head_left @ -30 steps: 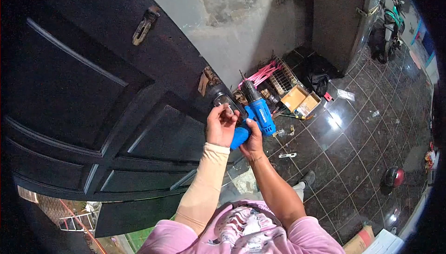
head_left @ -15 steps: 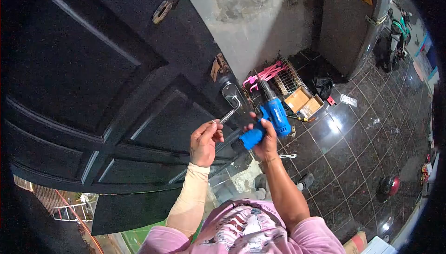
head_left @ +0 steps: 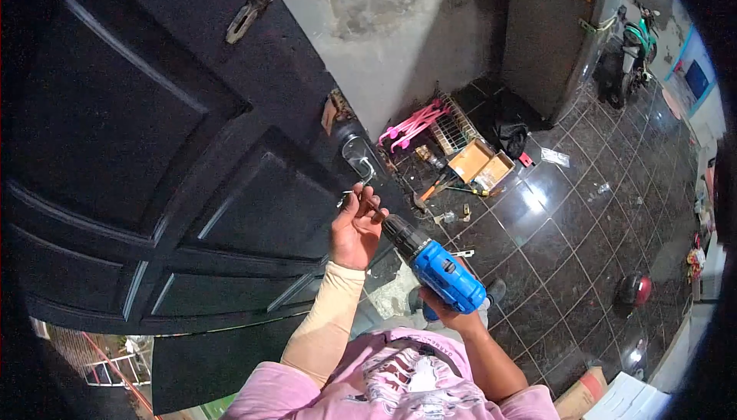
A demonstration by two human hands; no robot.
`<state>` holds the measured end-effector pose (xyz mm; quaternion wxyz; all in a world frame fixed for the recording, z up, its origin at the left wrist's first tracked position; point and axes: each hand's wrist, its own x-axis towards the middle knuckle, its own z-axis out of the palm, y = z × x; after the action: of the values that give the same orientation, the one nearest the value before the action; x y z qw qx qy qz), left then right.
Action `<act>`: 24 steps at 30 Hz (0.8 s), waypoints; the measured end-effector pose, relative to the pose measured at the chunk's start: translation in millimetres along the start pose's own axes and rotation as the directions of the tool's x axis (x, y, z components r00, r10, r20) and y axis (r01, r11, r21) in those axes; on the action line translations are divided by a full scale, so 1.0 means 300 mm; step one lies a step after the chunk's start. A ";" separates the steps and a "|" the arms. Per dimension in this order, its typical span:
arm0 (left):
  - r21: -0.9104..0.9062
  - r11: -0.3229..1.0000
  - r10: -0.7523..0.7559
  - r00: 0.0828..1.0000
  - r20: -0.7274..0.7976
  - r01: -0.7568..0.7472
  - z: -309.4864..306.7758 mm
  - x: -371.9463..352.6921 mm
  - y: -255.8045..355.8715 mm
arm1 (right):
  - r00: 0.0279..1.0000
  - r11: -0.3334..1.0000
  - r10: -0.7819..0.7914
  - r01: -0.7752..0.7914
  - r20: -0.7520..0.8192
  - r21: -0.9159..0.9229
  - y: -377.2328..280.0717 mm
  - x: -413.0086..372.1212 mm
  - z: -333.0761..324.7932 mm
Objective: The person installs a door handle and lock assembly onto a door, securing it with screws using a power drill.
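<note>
A blue cordless drill [head_left: 447, 272] is in my right hand [head_left: 453, 313], whose fingers wrap round its grip beneath the body. The drill's black chuck [head_left: 401, 233] points up and left, close to my left hand [head_left: 358, 228]. The fingers of my left hand are pinched on a thin metal piece at the chuck's front; its far end is hidden. Just above those fingertips is a bright metal handle on a lock plate [head_left: 358, 156], fixed to the edge of the black panelled door [head_left: 238, 190].
On the tiled floor [head_left: 568, 266] lie an open cardboard box [head_left: 477, 160], a wire basket [head_left: 454, 130], pink frames [head_left: 414, 124], a hammer [head_left: 432, 190] and a black bag [head_left: 510, 137]. A red helmet [head_left: 636, 289] lies farther right. A motorcycle [head_left: 636, 51] stands at the upper right.
The drill has swung from pointing upward to pointing at my left hand, and moved lower. My left hand has turned palm up and shifted right. The view has shifted slightly.
</note>
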<state>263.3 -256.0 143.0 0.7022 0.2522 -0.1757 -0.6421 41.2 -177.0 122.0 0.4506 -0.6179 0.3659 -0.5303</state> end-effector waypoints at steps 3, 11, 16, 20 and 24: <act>0.032 0.999 0.017 1.000 -0.022 -0.016 0.014 0.005 -0.021 | 0.999 0.999 -0.039 0.039 -0.010 -0.036 -0.004 -0.005 -0.007; 0.062 0.997 0.041 0.995 -0.089 -0.035 0.030 0.011 -0.042 | 1.000 0.999 -0.022 0.022 0.002 -0.036 -0.026 0.002 -0.005; 0.022 0.998 0.053 0.994 -0.098 -0.051 0.035 0.015 -0.055 | 0.999 0.999 0.047 -0.047 -0.014 -0.006 -0.022 -0.014 0.000; 0.023 0.999 0.034 0.991 -0.127 -0.032 0.030 0.014 -0.061 | 0.998 0.998 0.062 -0.062 -0.016 -0.018 -0.029 -0.016 -0.003; 0.097 0.990 0.116 0.985 -0.131 -0.104 0.057 0.009 -0.073 | 0.998 0.998 0.062 -0.063 -0.031 -0.032 -0.030 -0.017 -0.004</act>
<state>236.1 -261.9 143.8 0.7349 0.3167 -0.1695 -0.5752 39.0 -169.5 128.8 0.4512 -0.6053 0.4004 -0.5193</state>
